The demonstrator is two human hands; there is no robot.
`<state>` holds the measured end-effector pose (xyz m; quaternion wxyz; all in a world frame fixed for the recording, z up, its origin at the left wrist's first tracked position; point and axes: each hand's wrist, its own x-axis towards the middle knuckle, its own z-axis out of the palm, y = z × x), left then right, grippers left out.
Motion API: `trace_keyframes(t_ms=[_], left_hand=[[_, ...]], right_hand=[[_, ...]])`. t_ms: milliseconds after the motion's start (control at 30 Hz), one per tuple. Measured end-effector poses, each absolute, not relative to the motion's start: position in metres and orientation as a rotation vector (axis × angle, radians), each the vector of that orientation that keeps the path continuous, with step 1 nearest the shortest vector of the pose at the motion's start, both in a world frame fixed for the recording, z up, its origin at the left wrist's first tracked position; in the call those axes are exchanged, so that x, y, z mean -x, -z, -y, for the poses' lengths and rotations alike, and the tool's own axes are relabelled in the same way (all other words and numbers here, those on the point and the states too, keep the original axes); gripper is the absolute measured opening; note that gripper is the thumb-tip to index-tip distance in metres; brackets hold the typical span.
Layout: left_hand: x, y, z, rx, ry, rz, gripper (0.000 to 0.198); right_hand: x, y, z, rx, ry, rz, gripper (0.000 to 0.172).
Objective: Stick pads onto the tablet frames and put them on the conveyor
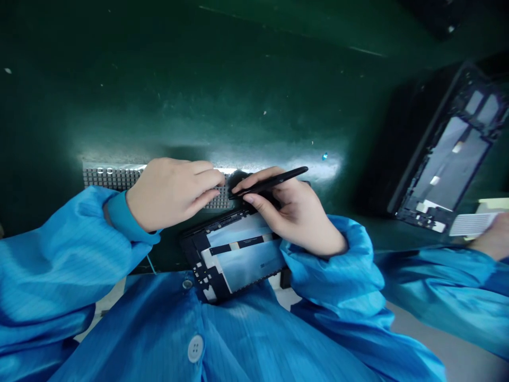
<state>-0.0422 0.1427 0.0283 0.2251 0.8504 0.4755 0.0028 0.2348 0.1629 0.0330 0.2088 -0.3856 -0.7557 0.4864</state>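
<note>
1. R hand [296, 212]: black tool [274, 181] is being gripped btwn thumb & fingers; its long axis is running from upper R to lower L, w/ the tip being held just beside the sheet's R part.
2. Sheet [107, 179] w/ rows of small pcs: is lying L of the tool tip, long axis running L–R; its middle is being covered by the L hand.
3. L hand [178, 188]: thumb & index tips are being held close together above the sheet; whether anything is being pinched cannot be told.
4. Tablet [246, 265]: is lying on the body side of the sheet, long axis slanting up to R; its far R part is being overlapped by the R hand (nearer); contact unclear.
5. Green table [199, 95]: glare is being reflected beyond the hands, near a blue bit [325, 156].
6. Far R: 2nd tablet [449, 154] is being shown tilted, near a co-worker's hand [493, 239] & ribbed strip [471, 224].
</note>
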Motion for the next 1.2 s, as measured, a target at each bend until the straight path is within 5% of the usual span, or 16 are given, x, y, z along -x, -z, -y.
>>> trace_keyframes(t_ms=[200,367,867,1200], left_hand=[[0.045,-0.025,-0.140,-2.367,-0.073,-1.317,0.036],[0.050,-0.020,-0.141,-2.341,-0.169,-1.303,0.039],[0.054,-0.020,-0.142,-2.333,-0.264,-1.272,0.036],[0.050,-0.024,-0.142,-2.344,-0.146,-1.310,0.040]], right_hand=[[-0.237,-0.034,-0.152,1.088,-1.422,1.822,0.009],[-0.241,-0.022,-0.102,1.269,-0.942,1.402,0.005],[-0.242,-0.029,-0.086,1.386,-0.737,1.742,0.017],[-0.234,-0.040,-0.157,1.075,-1.294,2.159,0.011]])
